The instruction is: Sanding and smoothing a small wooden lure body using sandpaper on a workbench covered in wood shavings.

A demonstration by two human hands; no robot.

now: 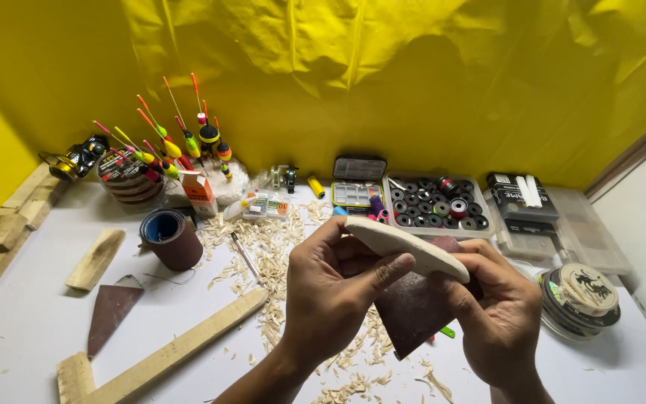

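Left grip: left hand (338, 288) clamped on the pale wooden blank (405, 247), thumb laid along its underside, fingers curled at its left end.
Right grip: right hand (491, 307) closed on a sheet of dark red sandpaper (413, 307), fingers pressing the sheet up against the blank's right end.
Blank position: held above the worktop (24, 314), between both hands, tilted with the left end higher; long, flat, rounded at the ends.
Blank versus grips: left end inside the left hand, right end touching the right fingers; middle bare and in plain sight.
Sandpaper position: hanging below the blank, lower corner pointing down toward the wood shavings (271, 251).
Shavings: scattered under and behind the hands, thickest to the left of the left hand.
Worktop, left: wooden strip (181, 348) lying aslant, short wood block (96, 258), triangular scrap of sandpaper (111, 310), sandpaper roll (171, 238).
Worktop, back: cluster of bright fishing floats (173, 146) standing upright in a white base, clear tray of small spools (437, 203), small compartment box (354, 194).
Worktop, right: round spool of line (581, 295) just beside the right hand, clear plastic box (555, 221) behind it.
Backdrop: yellow sheet (383, 75) across the wall.
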